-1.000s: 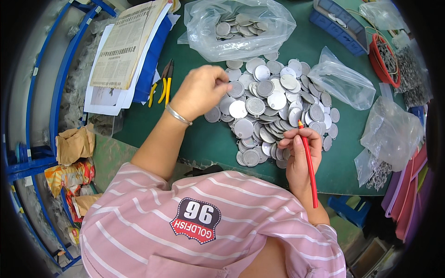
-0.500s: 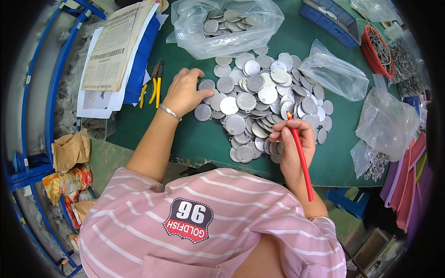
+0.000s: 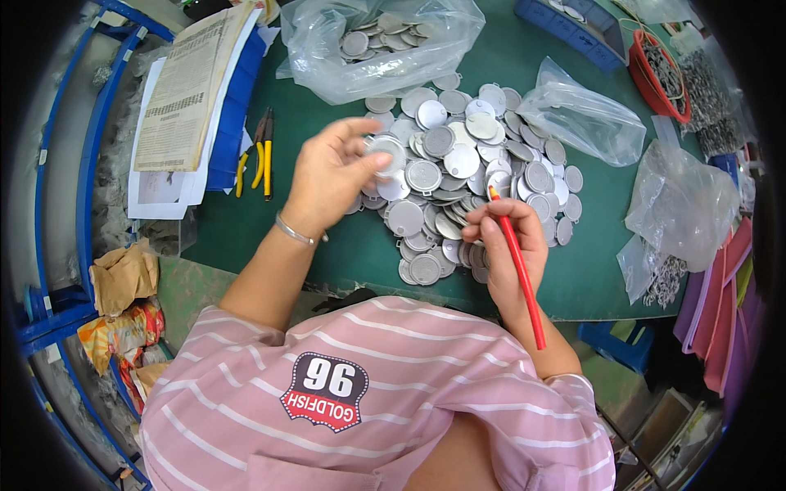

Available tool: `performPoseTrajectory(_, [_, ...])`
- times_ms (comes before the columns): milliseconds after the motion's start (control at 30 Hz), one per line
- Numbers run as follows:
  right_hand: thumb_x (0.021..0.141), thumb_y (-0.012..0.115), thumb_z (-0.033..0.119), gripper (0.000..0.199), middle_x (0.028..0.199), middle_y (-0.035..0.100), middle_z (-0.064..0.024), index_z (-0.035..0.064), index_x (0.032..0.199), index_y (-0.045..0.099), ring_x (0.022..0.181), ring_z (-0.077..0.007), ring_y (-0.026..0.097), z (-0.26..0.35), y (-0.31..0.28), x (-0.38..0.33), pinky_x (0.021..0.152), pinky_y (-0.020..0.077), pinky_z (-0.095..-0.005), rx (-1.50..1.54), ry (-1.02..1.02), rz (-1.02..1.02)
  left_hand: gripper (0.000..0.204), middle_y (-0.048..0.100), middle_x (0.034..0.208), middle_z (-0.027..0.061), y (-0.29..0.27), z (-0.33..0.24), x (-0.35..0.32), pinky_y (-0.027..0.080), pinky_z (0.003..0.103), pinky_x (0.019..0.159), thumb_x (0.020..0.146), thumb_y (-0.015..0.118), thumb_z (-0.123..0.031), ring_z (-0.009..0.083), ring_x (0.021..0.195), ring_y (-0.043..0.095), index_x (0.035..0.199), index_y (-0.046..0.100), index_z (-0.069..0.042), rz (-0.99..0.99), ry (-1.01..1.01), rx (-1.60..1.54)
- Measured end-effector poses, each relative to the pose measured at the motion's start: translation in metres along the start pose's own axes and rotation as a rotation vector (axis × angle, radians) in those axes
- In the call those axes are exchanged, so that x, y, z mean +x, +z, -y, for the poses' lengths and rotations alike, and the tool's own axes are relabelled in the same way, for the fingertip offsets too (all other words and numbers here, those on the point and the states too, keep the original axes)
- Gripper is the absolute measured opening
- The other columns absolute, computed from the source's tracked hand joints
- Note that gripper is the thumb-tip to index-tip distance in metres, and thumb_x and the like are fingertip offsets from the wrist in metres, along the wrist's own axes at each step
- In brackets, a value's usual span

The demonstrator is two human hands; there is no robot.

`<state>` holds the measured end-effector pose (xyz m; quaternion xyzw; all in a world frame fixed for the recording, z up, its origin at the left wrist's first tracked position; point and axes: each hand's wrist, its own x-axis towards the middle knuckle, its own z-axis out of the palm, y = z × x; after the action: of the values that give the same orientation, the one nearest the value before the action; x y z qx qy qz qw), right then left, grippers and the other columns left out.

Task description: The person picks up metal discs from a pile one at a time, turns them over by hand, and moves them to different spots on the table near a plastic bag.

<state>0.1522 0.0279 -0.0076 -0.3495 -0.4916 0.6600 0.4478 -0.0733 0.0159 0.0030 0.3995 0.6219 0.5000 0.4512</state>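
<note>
A heap of round grey metal discs (image 3: 463, 161) with small tabs on their rims covers the middle of the green table. Over its left side my left hand (image 3: 334, 169) pinches one metal disc (image 3: 386, 154) between thumb and fingers; the disc is slightly blurred by motion. My right hand (image 3: 514, 245), at the front right of the heap, grips a red pencil (image 3: 521, 282). The pencil's bare tip points up and away toward the discs, while its back end lies above my right forearm.
Beyond the heap lies a clear plastic bag (image 3: 381, 61) with more discs. Yellow-handled pliers (image 3: 264, 159) and papers on a blue bin (image 3: 237, 106) are at left. To the right are an empty-looking plastic bag (image 3: 581, 114), a red basket (image 3: 657, 75) and a blue tray (image 3: 573, 33).
My left hand has closed on a disc at the heap's left edge and lifted it rightward. The right hand with the red pencil has barely moved; the whole view has shifted slightly.
</note>
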Motion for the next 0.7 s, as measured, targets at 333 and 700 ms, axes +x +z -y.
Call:
performPoseTrajectory(333, [0.088,0.05,0.007,0.018,0.073,0.055,-0.0055,-0.0024,0.103,0.047,0.06,-0.0061,0.048,-0.01,-0.009,-0.001,0.053,0.0387,-0.0177,-0.247,-0.23,-0.099,0.027,0.062,0.082,0.0105,0.059,0.012,-0.022,0.05,0.022,0.055,0.08,0.061,-0.005,0.0139,0.064,0.061,0.104,0.053,0.004,0.179,-0.169,-0.333])
performPoseTrajectory(700, [0.084,0.053,-0.001,0.011,0.066,0.054,-0.0092,0.0,0.084,0.042,0.053,-0.0069,0.046,-0.024,-0.004,-0.002,0.048,0.0377,-0.0186,-0.148,-0.342,-0.161,0.025,0.062,0.083,0.0094,0.058,0.016,-0.022,0.051,0.022,0.057,0.08,0.06,-0.003,0.0133,0.066,0.061,0.103,0.053,0.003,0.198,-0.145,-0.337])
